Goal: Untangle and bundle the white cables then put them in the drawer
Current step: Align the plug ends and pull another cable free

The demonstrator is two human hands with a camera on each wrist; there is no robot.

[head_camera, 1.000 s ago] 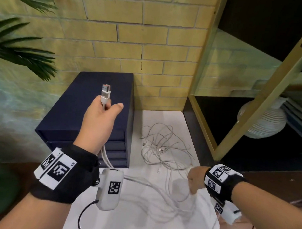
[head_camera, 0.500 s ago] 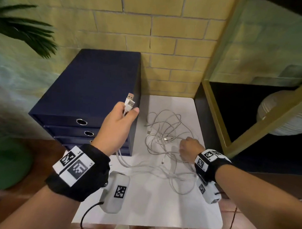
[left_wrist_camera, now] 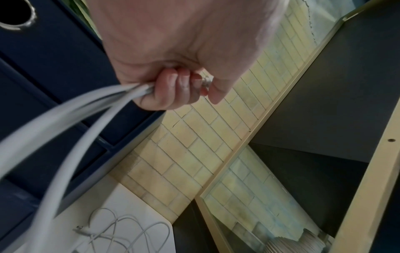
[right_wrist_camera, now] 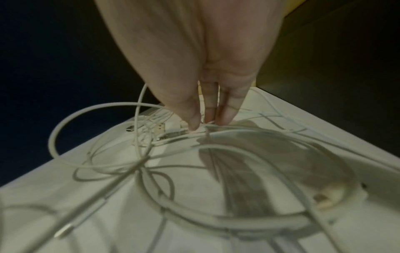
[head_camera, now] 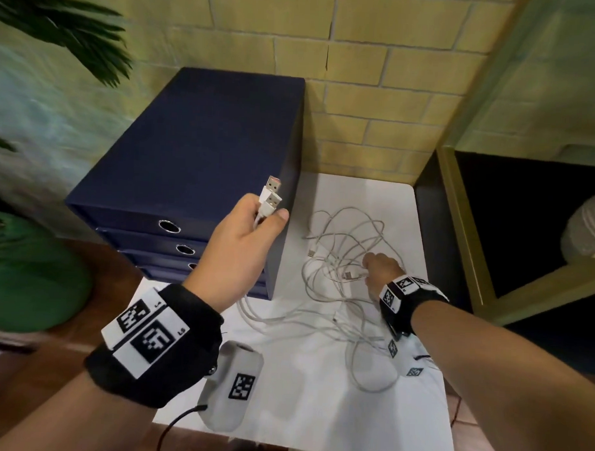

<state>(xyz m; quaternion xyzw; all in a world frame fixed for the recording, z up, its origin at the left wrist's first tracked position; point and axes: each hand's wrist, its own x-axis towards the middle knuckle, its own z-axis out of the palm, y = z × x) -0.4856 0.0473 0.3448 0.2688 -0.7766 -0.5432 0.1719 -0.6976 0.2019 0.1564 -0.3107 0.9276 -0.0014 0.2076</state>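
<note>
Left hand raised with two USB plugs; right hand down in the cable tangle.

I see my left hand [head_camera: 241, 243] clenched around two white cables, their USB plugs [head_camera: 271, 194] standing above the thumb in front of the dark blue drawer unit [head_camera: 197, 147]; the wrist view shows both leads [left_wrist_camera: 71, 119] running out below the curled fingers. The white cables [head_camera: 342, 260] lie in a loose tangle on the white table [head_camera: 303, 407], toward its far right corner, with strands trailing to the near edge. My right hand [head_camera: 382, 267] reaches into the tangle with thumb and fingertips [right_wrist_camera: 225, 116] closed together on a strand beside a small connector [right_wrist_camera: 173, 135]. The drawer unit stands at the table's far left corner, all its drawers closed. A green plant [head_camera: 60, 24] sits beyond the left edge.
</note>
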